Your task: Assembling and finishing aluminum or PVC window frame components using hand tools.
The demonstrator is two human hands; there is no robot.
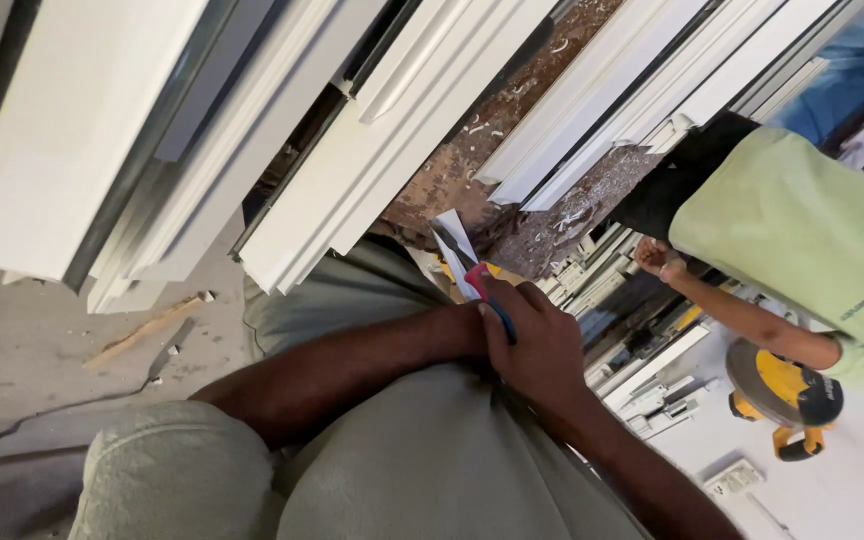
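Head view: right hand (542, 345) gripping red-and-blue-handled pliers (472, 270) beside smooth white profiles (372, 170).

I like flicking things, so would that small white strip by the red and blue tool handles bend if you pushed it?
The small white strip looks thin and flat, so it is probably light and might flex a little. Its straight edges suggest fairly stiff plastic, not floppy. The right hand grips the red and blue tool handles beside it, so it likely stays steady.

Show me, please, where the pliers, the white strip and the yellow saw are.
pliers (489, 297), head view, on the red and blue handles.
white strip (452, 240), head view, on its upper end.
yellow saw (787, 390), head view, on its guard.
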